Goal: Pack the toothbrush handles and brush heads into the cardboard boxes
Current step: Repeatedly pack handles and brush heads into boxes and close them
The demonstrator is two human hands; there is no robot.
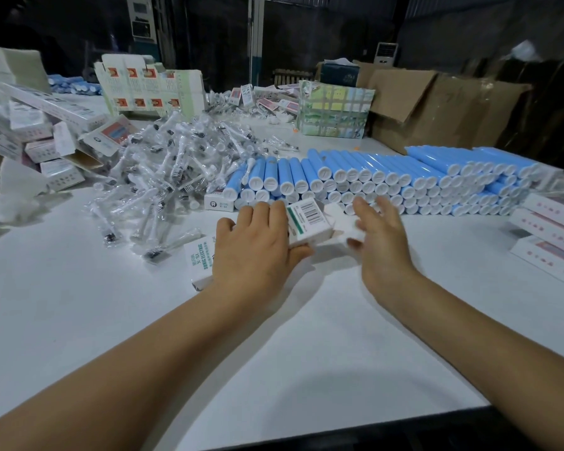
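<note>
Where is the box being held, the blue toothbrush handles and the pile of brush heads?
box (308,219), head view, barcode face.
blue toothbrush handles (355,167), head view, top row of the stack.
brush heads (163,164), head view, middle of the bagged pile.

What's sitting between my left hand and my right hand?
In the head view, the barcoded cardboard box, gripped by the left hand, its white flap open toward the right hand.
</note>
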